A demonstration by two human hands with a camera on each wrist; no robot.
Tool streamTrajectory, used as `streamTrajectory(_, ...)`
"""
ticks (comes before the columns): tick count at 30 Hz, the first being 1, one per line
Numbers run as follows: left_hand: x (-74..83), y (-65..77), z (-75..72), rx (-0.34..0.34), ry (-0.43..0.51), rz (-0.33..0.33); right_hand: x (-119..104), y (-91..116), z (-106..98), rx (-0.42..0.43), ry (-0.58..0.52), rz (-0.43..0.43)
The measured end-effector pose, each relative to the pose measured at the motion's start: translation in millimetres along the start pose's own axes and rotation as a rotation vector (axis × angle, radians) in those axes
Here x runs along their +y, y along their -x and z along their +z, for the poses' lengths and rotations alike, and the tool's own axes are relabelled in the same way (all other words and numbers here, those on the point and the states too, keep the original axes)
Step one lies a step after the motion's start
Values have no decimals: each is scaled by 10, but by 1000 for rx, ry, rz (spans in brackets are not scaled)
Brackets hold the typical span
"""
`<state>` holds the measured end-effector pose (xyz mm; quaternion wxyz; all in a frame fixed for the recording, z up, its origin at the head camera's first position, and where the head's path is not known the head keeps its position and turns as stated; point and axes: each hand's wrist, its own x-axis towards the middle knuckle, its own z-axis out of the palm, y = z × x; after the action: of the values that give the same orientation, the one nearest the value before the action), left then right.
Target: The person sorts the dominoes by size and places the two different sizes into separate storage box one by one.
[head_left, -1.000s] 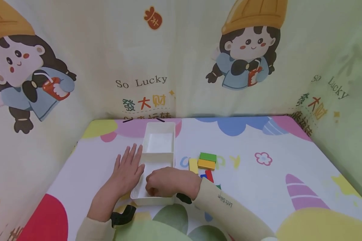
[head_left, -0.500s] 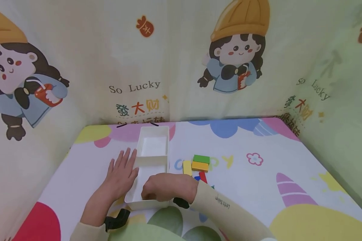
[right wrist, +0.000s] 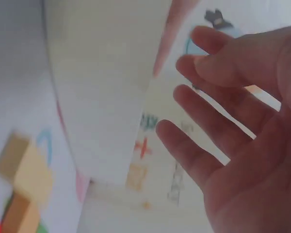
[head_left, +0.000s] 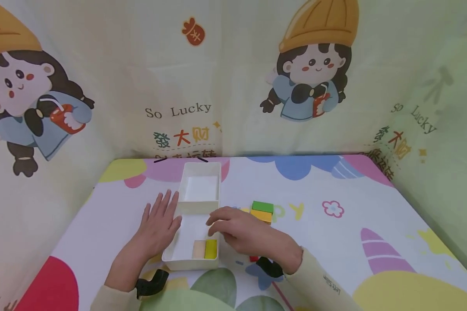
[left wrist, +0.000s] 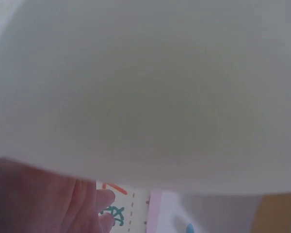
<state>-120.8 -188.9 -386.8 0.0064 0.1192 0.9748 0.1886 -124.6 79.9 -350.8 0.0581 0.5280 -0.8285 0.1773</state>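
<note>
A white two-compartment box (head_left: 190, 264) lies lengthwise on the table. In its near compartment, against the right end, a pale wooden block (head_left: 199, 249) and a yellow block (head_left: 211, 249) stand side by side. My left hand (head_left: 156, 229) lies flat with straight fingers along the box's left wall; whether the palm touches it I cannot tell. My right hand (head_left: 243, 230) hovers over the right wall with loosely bent fingers, holding nothing, as the right wrist view confirms. The box's white side fills most of the left wrist view, with the hand (left wrist: 43, 204) at lower left.
Right of the box lie a green block (head_left: 263, 207) and an orange block (head_left: 261, 216). A red block (head_left: 254, 258) is mostly hidden under my right wrist. In the right wrist view a pale yellow block (right wrist: 33, 172) appears blurred. A printed curtain (head_left: 241, 129) hangs behind the table.
My right hand has lifted out of the near compartment and moved right, its fingers loosened. The pale and yellow blocks there are now uncovered. The left hand stays beside the box.
</note>
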Motion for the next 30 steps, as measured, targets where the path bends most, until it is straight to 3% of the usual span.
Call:
streamTrajectory(3,3,-4,-6,3,-4,-1,113,187,-66,108,1,55)
streamTrajectory(6,8,-11,-17,10,-11,1,252,346,-98,138,-15,196)
streamTrajectory(10,14,-13,-17,10,-10,0,449,529,-75,122,-23,428)
streamTrajectory(13,19,5,-7,18,-1,3,572,617,-22,82,-21,537)
streamTrajectory(17,22,24,7,32,2,4,677,674,66,-11,-57,593)
streamTrajectory(21,22,20,16,28,4,-1,729,694,129,-92,-84,590)
streamTrajectory(30,1,0,4,10,5,-13,765,669,151,-104,-48,573)
